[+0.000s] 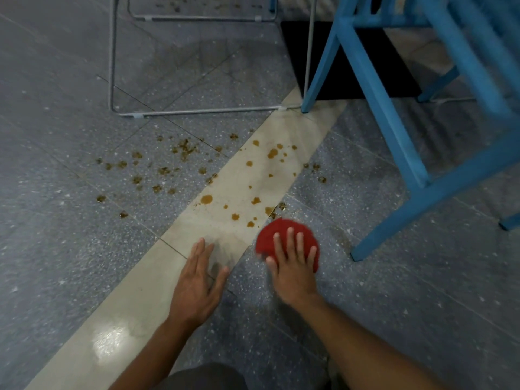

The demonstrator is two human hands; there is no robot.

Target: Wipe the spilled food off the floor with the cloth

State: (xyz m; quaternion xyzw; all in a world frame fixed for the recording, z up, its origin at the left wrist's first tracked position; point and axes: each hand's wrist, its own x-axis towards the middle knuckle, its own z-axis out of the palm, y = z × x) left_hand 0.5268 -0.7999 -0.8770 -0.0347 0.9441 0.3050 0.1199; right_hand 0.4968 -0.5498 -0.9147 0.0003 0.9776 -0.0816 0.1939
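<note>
Brown spilled food (206,199) lies in several drops and crumbs across the grey speckled floor and the beige tile strip (135,302). A red cloth (278,230) lies on the floor at the near edge of the spill. My right hand (294,266) presses flat on the red cloth with its fingers spread. My left hand (198,280) rests flat on the beige strip to the left of the cloth, fingers straight, holding nothing.
A blue wooden chair (394,130) stands at the right, one leg close to the cloth. A grey metal wire frame (197,111) stands behind the spill. A black mat (357,66) lies under the chair. More crumbs (174,7) lie at the top.
</note>
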